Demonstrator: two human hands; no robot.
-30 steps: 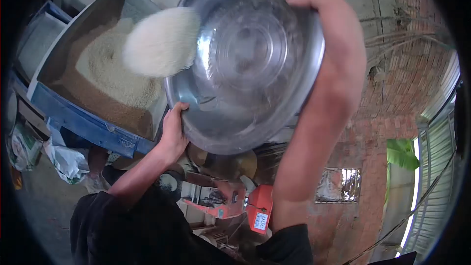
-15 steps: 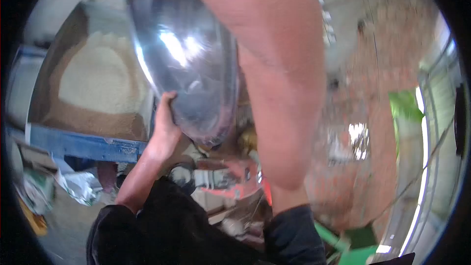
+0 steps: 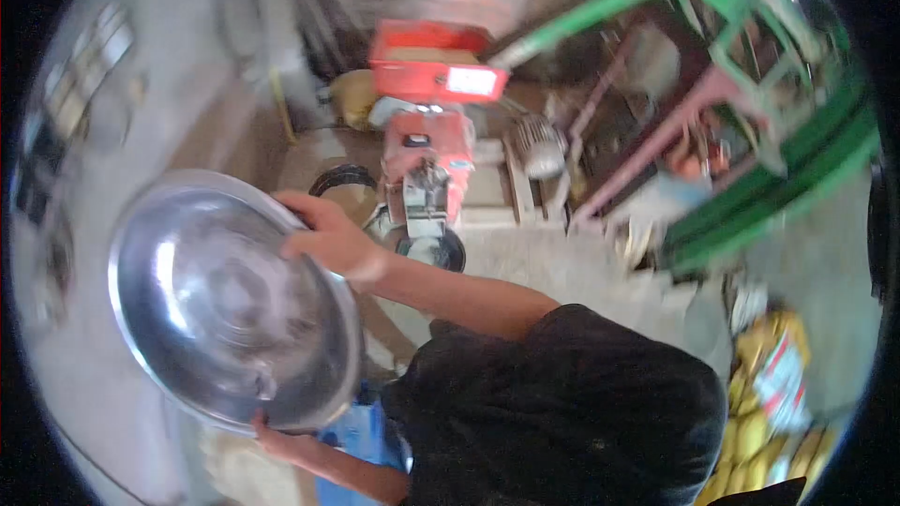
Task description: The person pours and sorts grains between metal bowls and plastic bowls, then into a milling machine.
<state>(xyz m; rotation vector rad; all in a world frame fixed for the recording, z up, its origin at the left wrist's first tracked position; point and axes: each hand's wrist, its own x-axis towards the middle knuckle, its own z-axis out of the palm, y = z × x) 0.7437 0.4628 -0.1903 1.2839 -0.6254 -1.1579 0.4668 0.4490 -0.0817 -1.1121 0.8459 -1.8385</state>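
A wide, shiny metal basin (image 3: 220, 295) tilts in front of me on the left, its hollow inside turned towards me. Some dull smears show on the inner surface, and no load is visible in it. My right hand (image 3: 330, 236) is closed on the upper right rim, with the thumb over the inside. At the bottom edge my left hand (image 3: 272, 439) grips the rim, its thumb showing and the other fingers hidden behind the metal.
A red machine (image 3: 427, 155) stands ahead with a red hopper (image 3: 436, 75) on top and a grey motor (image 3: 541, 148) alongside. Green machinery (image 3: 778, 197) is at right, above yellow sacks (image 3: 750, 440). Below the basin are a blue box (image 3: 352, 436) and pale heaped material (image 3: 248, 468).
My view has swung round towards the red machine. The basin, earlier nearly edge-on and high, now shows its inside at lower left. Both hands still hold it.
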